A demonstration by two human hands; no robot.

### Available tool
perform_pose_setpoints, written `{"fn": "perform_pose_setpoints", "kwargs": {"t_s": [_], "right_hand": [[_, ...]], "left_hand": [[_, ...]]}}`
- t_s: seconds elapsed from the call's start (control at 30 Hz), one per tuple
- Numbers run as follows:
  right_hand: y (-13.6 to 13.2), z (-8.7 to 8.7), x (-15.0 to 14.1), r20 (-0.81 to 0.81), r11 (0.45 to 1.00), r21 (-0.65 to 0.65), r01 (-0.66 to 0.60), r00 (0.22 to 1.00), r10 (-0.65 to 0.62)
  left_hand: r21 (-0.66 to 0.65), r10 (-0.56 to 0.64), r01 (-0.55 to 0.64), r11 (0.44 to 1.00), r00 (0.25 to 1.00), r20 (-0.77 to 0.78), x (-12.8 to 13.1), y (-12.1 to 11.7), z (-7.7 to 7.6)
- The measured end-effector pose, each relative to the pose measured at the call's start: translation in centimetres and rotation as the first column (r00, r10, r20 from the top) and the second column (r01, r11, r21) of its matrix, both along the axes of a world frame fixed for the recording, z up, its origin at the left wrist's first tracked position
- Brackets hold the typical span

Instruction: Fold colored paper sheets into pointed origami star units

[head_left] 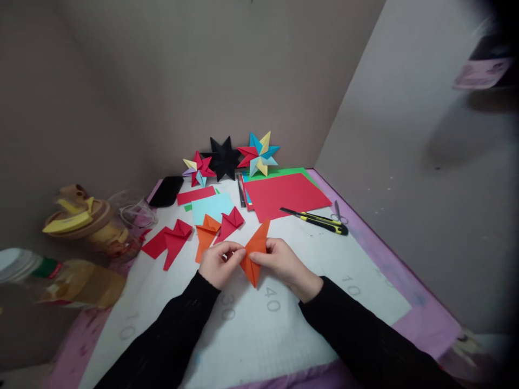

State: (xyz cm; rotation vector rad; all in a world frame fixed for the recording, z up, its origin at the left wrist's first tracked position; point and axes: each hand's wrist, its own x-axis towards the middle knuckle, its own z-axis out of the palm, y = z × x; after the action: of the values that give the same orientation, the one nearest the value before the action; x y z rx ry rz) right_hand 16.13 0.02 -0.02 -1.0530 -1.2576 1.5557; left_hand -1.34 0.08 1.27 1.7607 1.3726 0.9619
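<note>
— Firstly, where does the risk lie?

— With the orange folded paper (255, 270), held between both hands over the white mat (344, 324) on the table (430, 329). Uneven finger pressure could set a crease off line; a hard pull at the edge could tear the sheet or spring its folds.

— Is any hazard noted nearby?

— One. A yellow-and-black cutter (324, 223) lies beyond the right hand (290, 265); a careless reach could nick the fingers. Whether its blade is exposed cannot be told.

— And the grip?

— Narrow on both sides. The left hand (218, 265) pinches the paper's left edge between thumb and forefinger; the right thumb presses its face, with the fingers behind.
</note>
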Motion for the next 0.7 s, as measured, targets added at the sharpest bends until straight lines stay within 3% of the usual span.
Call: {"fn": "perform_pose_setpoints", "kwargs": {"t_s": [0.33, 0.7], "right_hand": [[0.03, -0.34, 0.10, -0.111, 0.997, 0.008, 0.076, 0.991, -0.075], [-0.31, -0.06, -0.30, 0.049, 0.988, 0.104, 0.115, 0.991, -0.121]], "left_hand": [[-0.039, 0.027, -0.024, 0.999, 0.997, 0.066, -0.11, 0.22, 0.07], [0.086, -0.028, 0.027, 0.996, 1.000, 0.004, 0.32, -0.62, 0.19]]}}
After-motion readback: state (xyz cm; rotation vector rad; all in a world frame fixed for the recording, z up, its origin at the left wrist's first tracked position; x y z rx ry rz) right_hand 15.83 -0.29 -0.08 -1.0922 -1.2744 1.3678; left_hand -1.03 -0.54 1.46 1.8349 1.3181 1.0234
